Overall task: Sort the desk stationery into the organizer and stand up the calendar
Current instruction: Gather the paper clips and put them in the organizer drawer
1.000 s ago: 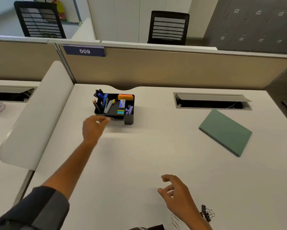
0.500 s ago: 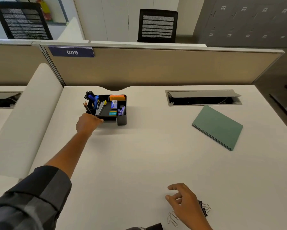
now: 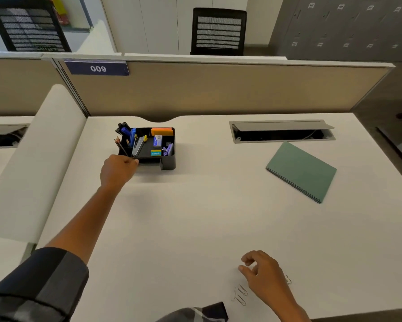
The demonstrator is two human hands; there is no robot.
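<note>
The black organizer (image 3: pixel 168 162) stands at the back left of the white desk (image 3: pixel 195 228), filled with pens, pencils, orange notes, a stapler and small boxes. My left hand (image 3: pixel 117 170) reaches its front-left corner with fingers curled, apparently pinching a small paper clip that is hidden by the fingertips. My right hand (image 3: pixel 262 273) hovers near the desk's front edge, fingers loosely curled and holding nothing. Loose paper clips (image 3: pixel 240 296) lie just left of it, and another clip (image 3: pixel 288 280) peeks out on its right. The green spiral-bound calendar (image 3: pixel 302 170) lies flat at the right.
An open cable hatch (image 3: pixel 281 131) is set into the desk behind the calendar. A beige partition (image 3: pixel 218 89) closes off the back. A white rounded divider (image 3: pixel 32 163) borders the desk on the left. Two black chairs stand beyond the partition.
My left hand has moved forward to the organizer's front-left corner. My right hand has drawn back and settled over the clips near the front edge.
</note>
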